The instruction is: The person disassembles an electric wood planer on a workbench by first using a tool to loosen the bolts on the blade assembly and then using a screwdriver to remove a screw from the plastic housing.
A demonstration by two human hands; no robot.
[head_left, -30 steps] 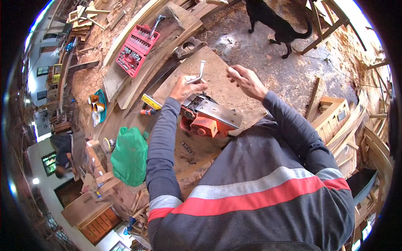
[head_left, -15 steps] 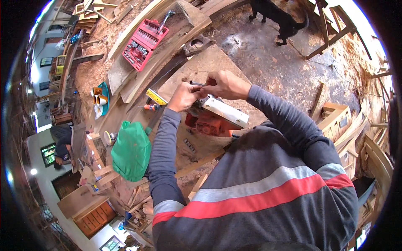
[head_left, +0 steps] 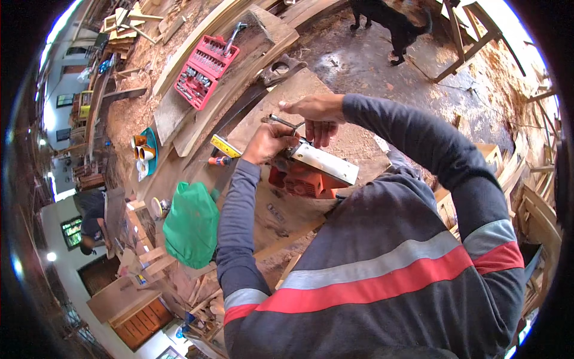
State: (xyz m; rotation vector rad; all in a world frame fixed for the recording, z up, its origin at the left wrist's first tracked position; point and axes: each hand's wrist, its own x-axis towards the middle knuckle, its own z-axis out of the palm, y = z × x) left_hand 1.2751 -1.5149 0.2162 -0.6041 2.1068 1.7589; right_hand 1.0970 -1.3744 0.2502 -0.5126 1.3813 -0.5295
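Observation:
An orange electric hand planer (head_left: pixel 302 182) lies on the board with its pale metal sole (head_left: pixel 324 163) facing up. At its far left end my left hand (head_left: pixel 266 143) is closed, fingers pinching a slim metal wrench (head_left: pixel 283 121). The wrench's lower end runs down to the planer, partly hidden by the fingers. Above and right of it, my right hand (head_left: pixel 320 113) is open, with some fingers stretched toward the wrench and others hanging down beside its far end. Whether the right fingers touch the wrench I cannot tell.
Left of the planer are a yellow level (head_left: pixel 225 146), a screwdriver (head_left: pixel 219 161) and a green cloth bag (head_left: pixel 191 224). A red socket set (head_left: pixel 206 72) rests on thick planks farther off. Cups stand on a teal tray (head_left: pixel 149 152). A black dog (head_left: pixel 391 24) stands beyond; another person (head_left: pixel 92 218) is far left.
My right hand has lifted off the left hand and spread its fingers, its elbow swinging outward. The wrench shows more fully in my left hand. The dog has shifted slightly left in view.

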